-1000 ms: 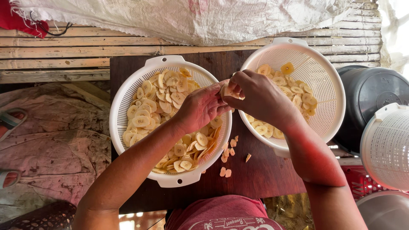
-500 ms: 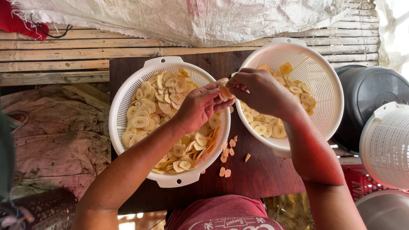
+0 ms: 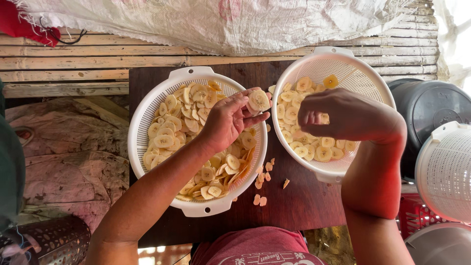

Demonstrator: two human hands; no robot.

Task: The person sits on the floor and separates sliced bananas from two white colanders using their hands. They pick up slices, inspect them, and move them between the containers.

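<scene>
Two white perforated baskets sit side by side on a dark wooden board (image 3: 304, 206). The left basket (image 3: 147, 113) is heaped with pale yellow banana slices; the right basket (image 3: 373, 83) holds a thinner layer. My left hand (image 3: 228, 120) hovers over the left basket's right rim and pinches a stack of banana slices (image 3: 258, 100) between thumb and fingers. My right hand (image 3: 343, 115) is over the right basket with its fingers curled down toward the slices there; whether it grips any is hidden.
Small orange chip scraps (image 3: 262, 172) lie on the board between the baskets. Bamboo slats (image 3: 73, 59) and a white woven sack (image 3: 221, 24) run along the back. A black tub (image 3: 431, 105) and another white basket (image 3: 444, 172) stand at the right. A perforated metal container (image 3: 44, 243) is lower left.
My hands were together between the baskets working on slices. The right hand has moved right over the right basket, while the left stays holding the stack.
</scene>
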